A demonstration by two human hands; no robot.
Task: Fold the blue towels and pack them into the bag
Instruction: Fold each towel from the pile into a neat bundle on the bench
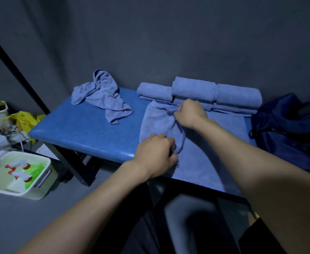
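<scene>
padded blue vinyl surface (81, 129). left hand (156, 153) and right hand (190, 112) each pinching edge of soft blue terry towel (156, 121); uneven pull risks crooked fold, bulky fit in dark navy fabric bag (282, 129).

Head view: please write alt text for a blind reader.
Both hands, left hand and right hand, grip a blue towel on a blue bench. Folded towels line the wall; a dark bag sits right.

Blue padded vinyl table (81, 129) on black metal legs, crumpled blue terry towel (103, 96) at its far left, rolled blue towels (205, 92) along the back edge, flat blue towel (214, 143) spread on the right, dark blue fabric bag (282, 129) at the right end.
</scene>
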